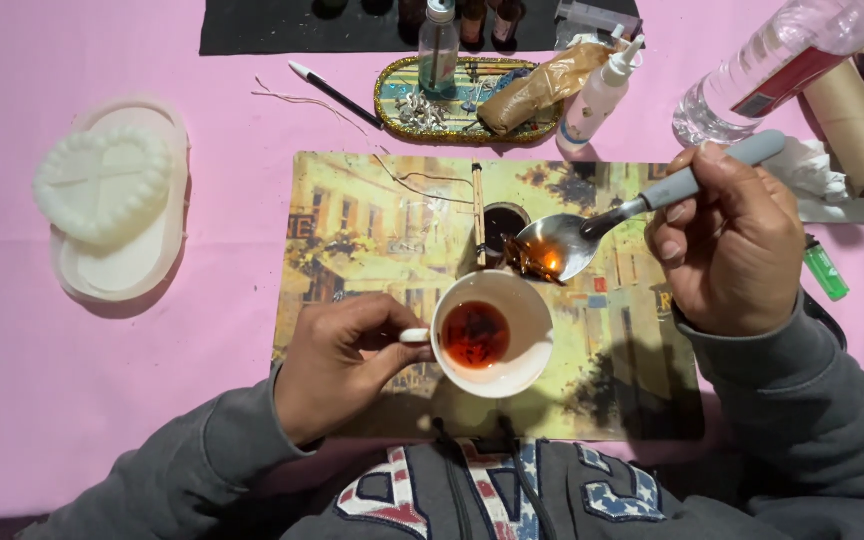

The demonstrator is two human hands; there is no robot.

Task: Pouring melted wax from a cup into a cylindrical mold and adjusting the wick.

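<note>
Spooning dark bits over a white cup

Gripping the gray handle of a metal spoon (560, 243), the right hand (732, 245) has its grip closed around the handle end, thumb on top. Spoon bowl sits left of that grip, tilted down, with amber liquid in it and a clump of dark brown bits hanging off its lower lip. Just below the spoon tip is the white cup (492, 333), part full of red-brown liquid with a dark patch in the middle. Left hand (337, 365) pinches the cup's small handle, grip closed on it, holding the cup flat on the picture placemat (372, 240).

Doing it well, as a judgement: keep the spoon tip low and right over the cup mouth so drips land inside, tilt slowly, and keep the cup pinned so it does not skate on the mat.

Beyond the spoon, touching range: a small dark round jar (501, 222) with a wooden stick (477, 215) beside it. Further up from both grips: an oval glitter-edged tray (392, 100) holding a clear bottle, a white squeeze bottle (602, 95), a black pen (337, 95). Right of the right grip: a plastic water bottle (782, 60), a cardboard tube (857, 125), a green lighter (826, 270). Far left of the left grip: a white heart-shaped mould (102, 185) on the pink counter (72, 400).
</note>
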